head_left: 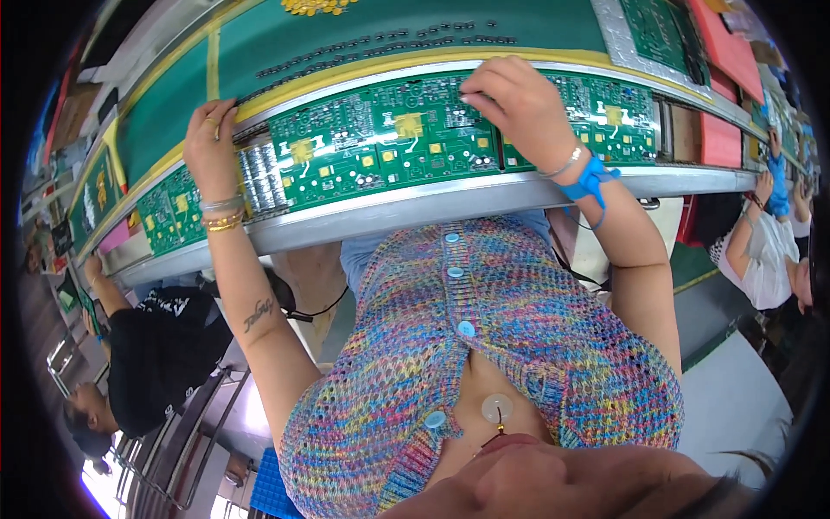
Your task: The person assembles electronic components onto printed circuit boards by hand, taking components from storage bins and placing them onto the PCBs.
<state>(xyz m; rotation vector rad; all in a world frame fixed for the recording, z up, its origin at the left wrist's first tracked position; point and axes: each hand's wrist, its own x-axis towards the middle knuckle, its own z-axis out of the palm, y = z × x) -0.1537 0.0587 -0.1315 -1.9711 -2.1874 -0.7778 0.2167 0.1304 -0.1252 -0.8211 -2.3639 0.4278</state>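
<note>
Multicoloured knit cardigan (484, 303) nearest. Beyond, silver near rail (372, 215), then green circuit board panel (359, 147) lying between rails, dotted with yellow components; second green circuit board (169, 221) to its left, across a gap. Right hand (516, 93), with blue wrist strap (591, 179), over the panel's far edge: thumb and forefinger drawn close; cannot tell whether grasping a part. Left hand (210, 143) at far rail (372, 82), left of the panel: fingertips together, contents hidden. Farther, loose rows of black components (322, 63) on green mat (259, 59); pile of yellow parts (316, 6) farthest.
</note>
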